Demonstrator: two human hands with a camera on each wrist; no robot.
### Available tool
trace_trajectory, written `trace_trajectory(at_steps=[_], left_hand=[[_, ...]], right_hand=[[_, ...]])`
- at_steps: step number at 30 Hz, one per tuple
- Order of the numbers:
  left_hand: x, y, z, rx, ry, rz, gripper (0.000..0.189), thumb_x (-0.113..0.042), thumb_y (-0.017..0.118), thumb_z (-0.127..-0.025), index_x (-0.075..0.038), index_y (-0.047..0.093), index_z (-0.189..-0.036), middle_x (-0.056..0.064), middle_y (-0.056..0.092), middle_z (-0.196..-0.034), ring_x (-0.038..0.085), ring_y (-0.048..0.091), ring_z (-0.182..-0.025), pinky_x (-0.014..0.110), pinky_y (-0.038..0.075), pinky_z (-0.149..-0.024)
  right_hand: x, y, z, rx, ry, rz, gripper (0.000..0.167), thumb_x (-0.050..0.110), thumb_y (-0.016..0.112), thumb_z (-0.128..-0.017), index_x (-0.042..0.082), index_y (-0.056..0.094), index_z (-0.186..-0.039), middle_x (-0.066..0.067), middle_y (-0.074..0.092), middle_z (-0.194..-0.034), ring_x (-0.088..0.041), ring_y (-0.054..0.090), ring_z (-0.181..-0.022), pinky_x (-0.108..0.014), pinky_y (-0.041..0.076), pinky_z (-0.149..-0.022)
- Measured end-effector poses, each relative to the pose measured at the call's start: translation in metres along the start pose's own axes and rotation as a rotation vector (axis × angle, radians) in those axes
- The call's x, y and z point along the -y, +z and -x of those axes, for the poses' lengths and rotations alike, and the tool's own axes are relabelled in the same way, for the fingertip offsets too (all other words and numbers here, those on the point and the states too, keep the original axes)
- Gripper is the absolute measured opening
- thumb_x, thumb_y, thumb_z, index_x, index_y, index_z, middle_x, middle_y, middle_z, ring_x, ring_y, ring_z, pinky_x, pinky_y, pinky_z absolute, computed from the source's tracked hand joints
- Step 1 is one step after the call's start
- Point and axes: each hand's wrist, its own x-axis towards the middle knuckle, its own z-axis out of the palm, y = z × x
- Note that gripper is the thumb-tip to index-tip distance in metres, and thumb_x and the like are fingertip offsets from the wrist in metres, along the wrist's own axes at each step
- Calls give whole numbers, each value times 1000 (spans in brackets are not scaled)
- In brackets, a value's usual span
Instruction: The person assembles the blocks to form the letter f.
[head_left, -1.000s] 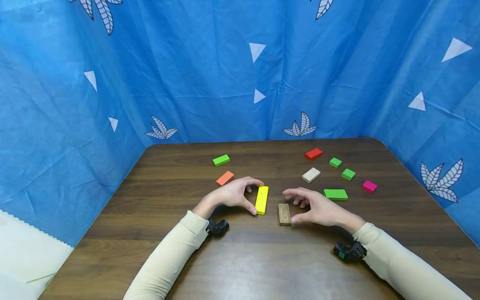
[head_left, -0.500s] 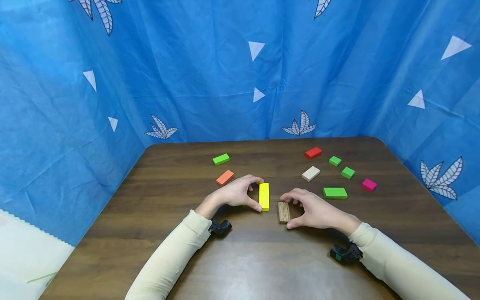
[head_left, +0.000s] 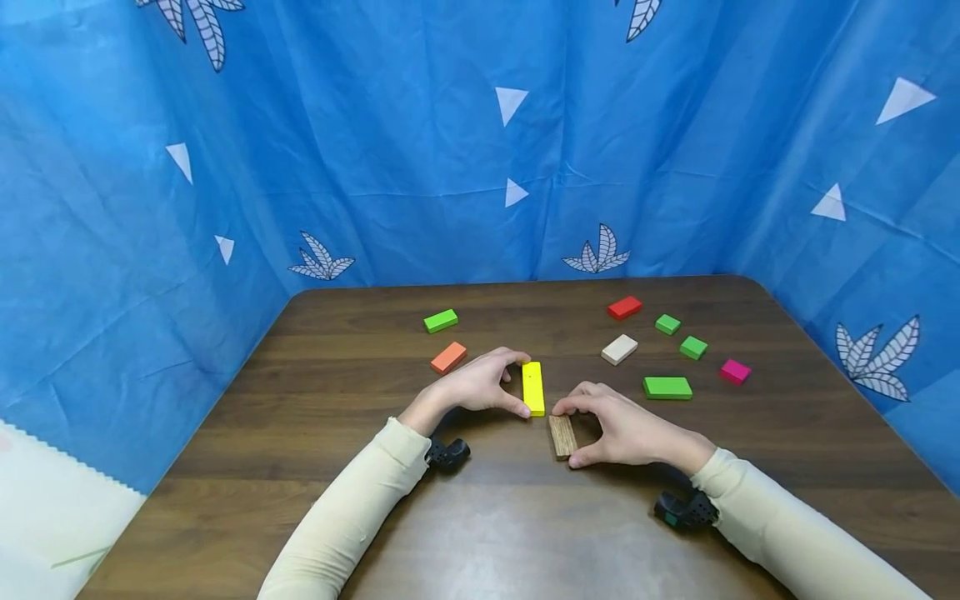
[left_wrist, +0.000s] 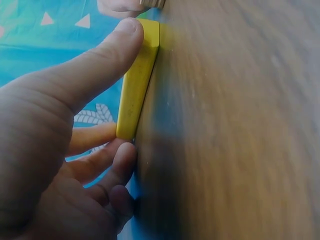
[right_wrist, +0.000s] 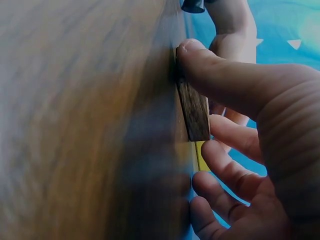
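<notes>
My left hand (head_left: 483, 383) pinches a yellow block (head_left: 533, 388) lengthwise, thumb at the near end and fingertips at the far end. In the left wrist view the same yellow block (left_wrist: 134, 97) lies along the table surface. Just right of it and a little nearer, a brown wood-grained block (head_left: 562, 437) is pinched by my right hand (head_left: 618, 429). The right wrist view shows the thumb on one end of the brown block (right_wrist: 195, 112) and the fingertips at the other. A narrow gap separates the two blocks.
Beyond my left hand lie an orange block (head_left: 448, 357) and a light green one (head_left: 441, 321). Toward the right are red (head_left: 624, 307), white (head_left: 619, 349), magenta (head_left: 735, 372) and several green blocks (head_left: 667, 388). A blue curtain (head_left: 420, 167) hangs behind the dark table (head_left: 360, 367).
The yellow block has shifted right and slightly away in my left hand. My right hand has closed on the brown block, which has moved left and a little nearer, turning slightly.
</notes>
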Motion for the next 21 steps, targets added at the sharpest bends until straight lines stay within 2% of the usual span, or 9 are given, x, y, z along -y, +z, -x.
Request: trace_trajectory(at_steps=[8,15,21], left_hand=[[-2,2,-4,-6,-9,1,92,-47,89,-79,-13,47,-153,5,55,-140,16,56,-108,30,51,-93],[-7,2,-8,-26,-17,24,90,-43,90,-78,-12,49,-151,6,56,-139,17,58,-108,30,51,-92],[-10,3,-12,-26,-10,48,88,-41,92,-77,-11,51,-149,6,57,-138,17,59,-106,30,51,-92]], right_hand=[[7,3,-3,11,9,-9,59,47,91,-76,20,68,-123,10,61,-112,-14,55,-106,-34,49,-91],[10,4,-5,-6,11,-1,62,46,92,-75,16,67,-122,8,60,-109,-13,55,-104,-33,50,-90],[10,7,-5,-30,32,-7,62,48,93,-73,17,65,-119,6,60,-105,-12,54,-100,-31,50,-88]])
